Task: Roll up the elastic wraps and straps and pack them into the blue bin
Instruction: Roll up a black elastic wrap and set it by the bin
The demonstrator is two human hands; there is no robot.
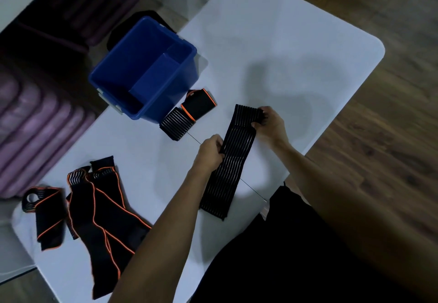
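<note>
Across most of the view runs a pale surface point(272, 42) with rounded corners, set on wood-look flooring point(379, 137) that fills the 3 o'clock side. At 9 and 11 o'clock, beyond its edge, lie ribbed purple cushions point(35, 122), dim and blurred.

At 7 o'clock on the surface sprawls a heap of unrolled black straps with orange edging point(99, 210); a smaller looped strap point(43, 205) lies just beside it toward 9 o'clock. Near centre, two folded pieces sit touching each other: a ribbed black wrap point(174, 122) and an orange-trimmed band point(201, 105), both close against the bin's near corner. A thin dark line crosses the surface under the hands.

Slightly toward 4 o'clock of centre, a long ribbed elastic wrap point(227, 163) lies stretched along the surface. Fingers of the right hand point(270, 122) curl over its far end, where the fabric is folded back. The left hand point(211, 150) pinches its 9 o'clock edge at mid-length.

At 10 o'clock from centre stands the blue bin point(109, 77), open-topped, overhanging the surface edge. Its visible interior shows only blue walls and floor.
</note>
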